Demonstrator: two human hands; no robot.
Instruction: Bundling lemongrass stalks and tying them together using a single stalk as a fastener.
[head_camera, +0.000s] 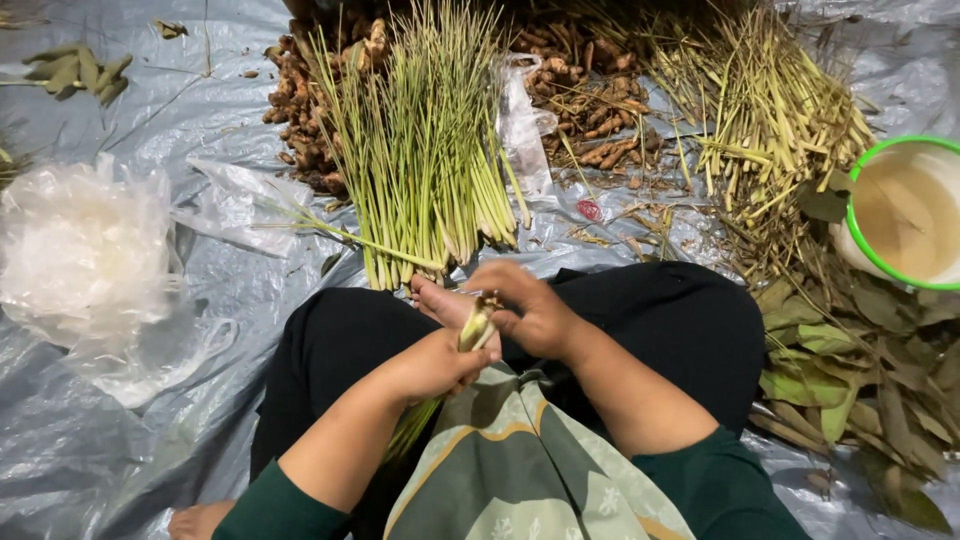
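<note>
Fingers of left hand (435, 365) closed around lemongrass stalk (476, 328) over lap; right hand (525, 305) pinched shut on its base end, apparently trimming or peeling. Ahead, cleaned lemongrass pile (425, 160) on grey tarp (120, 420); next move likely needs firm pull on outer sheath. Right: trimmings (770, 120), green-rimmed basin (905, 210)

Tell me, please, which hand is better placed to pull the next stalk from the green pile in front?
Probably the right hand: it touches only the stalk's tip and lies nearest the lemongrass pile. The left hand has its grip around the stalk.
</note>
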